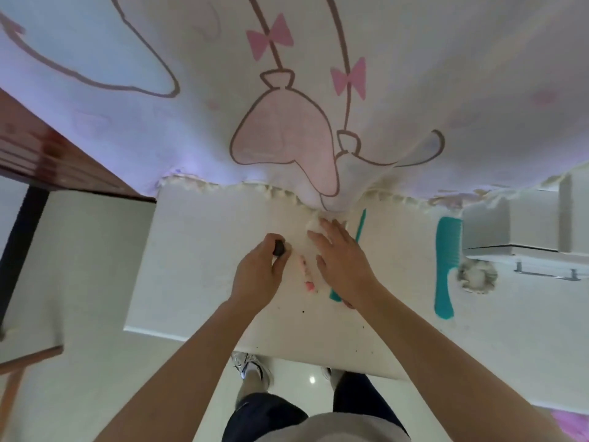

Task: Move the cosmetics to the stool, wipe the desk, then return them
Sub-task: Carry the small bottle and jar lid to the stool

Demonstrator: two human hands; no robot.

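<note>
My left hand [261,272] grips a small dark round-capped cosmetic [279,248] over the middle of the white desk [197,282]. My right hand [342,260] lies flat with straight fingers on the desk, its fingertips touching a small white item [314,225] near the curtain's hem. A slim pink and white tube [307,274] lies between my two hands. A thin teal stick [360,224] runs under my right hand, its lower end showing at the wrist. What else lies beneath the right palm is hidden.
A wide teal comb [446,266] lies to the right, with a pale frilly scrunchie [477,275] beside it. A white drawer box [522,231] stands at the far right. A printed curtain [287,90] hangs behind. A brown wooden table [47,154] is on the left.
</note>
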